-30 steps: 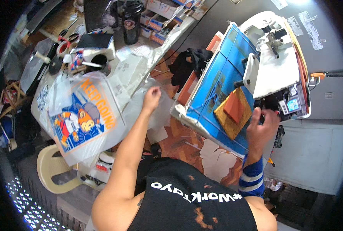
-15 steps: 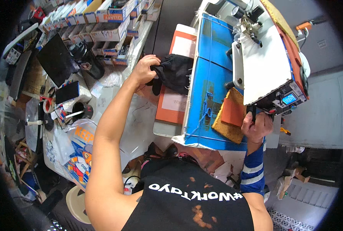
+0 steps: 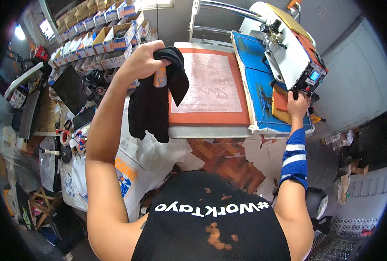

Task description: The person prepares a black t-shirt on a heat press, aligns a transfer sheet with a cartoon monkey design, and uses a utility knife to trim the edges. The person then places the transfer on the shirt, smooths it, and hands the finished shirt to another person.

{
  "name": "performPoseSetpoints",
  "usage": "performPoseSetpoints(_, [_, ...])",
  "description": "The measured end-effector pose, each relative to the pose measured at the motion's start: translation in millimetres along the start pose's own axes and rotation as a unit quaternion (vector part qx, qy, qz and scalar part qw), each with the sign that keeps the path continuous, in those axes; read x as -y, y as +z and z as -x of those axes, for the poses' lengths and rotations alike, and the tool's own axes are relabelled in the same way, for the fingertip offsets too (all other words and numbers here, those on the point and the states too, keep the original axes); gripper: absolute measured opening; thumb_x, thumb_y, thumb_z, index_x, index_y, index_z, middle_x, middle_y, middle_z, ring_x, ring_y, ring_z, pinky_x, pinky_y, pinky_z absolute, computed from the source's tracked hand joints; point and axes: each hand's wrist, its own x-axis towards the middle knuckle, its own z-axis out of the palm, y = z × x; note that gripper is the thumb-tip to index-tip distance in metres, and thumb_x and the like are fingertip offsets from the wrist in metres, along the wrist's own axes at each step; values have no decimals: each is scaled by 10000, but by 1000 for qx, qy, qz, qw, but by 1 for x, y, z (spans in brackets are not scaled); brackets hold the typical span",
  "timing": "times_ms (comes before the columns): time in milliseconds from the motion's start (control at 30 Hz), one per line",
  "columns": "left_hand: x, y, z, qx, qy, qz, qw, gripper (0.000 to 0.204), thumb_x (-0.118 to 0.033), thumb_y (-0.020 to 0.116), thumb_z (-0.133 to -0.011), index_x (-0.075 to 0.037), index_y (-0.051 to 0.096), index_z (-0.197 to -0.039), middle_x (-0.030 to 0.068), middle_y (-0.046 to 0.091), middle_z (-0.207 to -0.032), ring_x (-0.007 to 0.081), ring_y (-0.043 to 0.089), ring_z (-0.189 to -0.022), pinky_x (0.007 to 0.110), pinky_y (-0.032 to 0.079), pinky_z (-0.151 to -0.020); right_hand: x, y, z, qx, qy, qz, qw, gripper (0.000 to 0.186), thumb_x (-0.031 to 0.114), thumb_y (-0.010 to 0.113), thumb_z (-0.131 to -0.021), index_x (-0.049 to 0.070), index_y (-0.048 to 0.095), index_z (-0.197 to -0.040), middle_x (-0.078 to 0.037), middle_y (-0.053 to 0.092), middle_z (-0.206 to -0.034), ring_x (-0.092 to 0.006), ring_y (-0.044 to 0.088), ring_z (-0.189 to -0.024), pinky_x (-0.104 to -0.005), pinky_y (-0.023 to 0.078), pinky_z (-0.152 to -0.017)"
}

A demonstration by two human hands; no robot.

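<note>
My left hand (image 3: 146,60) is closed on a bunched black cloth garment (image 3: 150,104), which hangs down beside the left edge of a heat press. A small orange print shows on the cloth just below my fingers. On the press bed, an orange pad (image 3: 244,104) carries a pale printed sheet (image 3: 206,82). The blue-covered upper part (image 3: 256,78) of the press stands to the right of the pad. My right hand (image 3: 298,104) is wrapped round the black handle below the control box (image 3: 311,78); my fingers partly hide the handle.
At the left, a cluttered table holds a dark screen (image 3: 69,89) and a transparent sheet with a colourful print (image 3: 127,174). Rows of cardboard bins (image 3: 115,37) stand behind it. A yellow pad (image 3: 279,106) lies on the press's blue surface. Papers lie on the tiled floor (image 3: 224,158).
The press's upper part has swung right and away with my right hand on its handle, baring the printed sheet. My left hand has lifted the black garment off the bed, leftward.
</note>
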Motion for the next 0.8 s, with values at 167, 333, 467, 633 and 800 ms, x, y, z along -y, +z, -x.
performPoseSetpoints(167, [-50, -41, 55, 83, -5, -40, 996, 265, -146, 780, -738, 41, 608, -814, 157, 580, -693, 211, 547, -643, 364, 465, -628, 2, -3, -15, 121, 105, 76, 984, 523, 424, 671, -807, -18, 719, -1083, -259, 675, -1172, -437, 596, -1154, -488, 457, -1038])
performPoseSetpoints(333, [-90, -40, 89, 142, -7, -98, 985, 287, -250, 806, -743, -13, 657, -806, 197, 660, -755, 351, 667, -729, 430, 510, -656, 57, -20, -17, 81, 178, 74, 978, 436, 337, 700, -823, -40, 704, -1042, -241, 669, -1177, -425, 623, -1119, -492, 495, -986])
performPoseSetpoints(467, [-126, -9, 75, 189, -7, -152, 970, 345, -332, 799, -783, -24, 651, -838, 235, 672, -802, 457, 658, -813, 496, 517, -708, 222, -63, 0, 264, -98, -533, 798, 435, 288, 754, -867, 13, 675, -1194, -176, 603, -1351, -255, 552, -1272, -391, 455, -1042])
performPoseSetpoints(633, [-104, -16, 108, -91, -63, 300, 948, 519, -267, 872, -765, 22, 658, -1140, 139, 705, -1052, 286, 690, -958, 408, 526, -903, 334, -143, 25, 422, -224, -585, 656, 293, 262, 767, -917, 22, 677, -1060, -73, 697, -751, -161, 637, -673, -341, 514, -635])
performPoseSetpoints(800, [-45, 49, 203, 134, -128, 112, 976, 711, -322, 903, -744, 21, 617, -1298, 133, 693, -1203, 218, 637, -1066, 389, 497, -979, 314, -155, 5, 423, -39, -794, 434, 227, 227, 709, -974, 10, 704, -1041, 16, 688, -852, -51, 607, -780, -246, 499, -663])
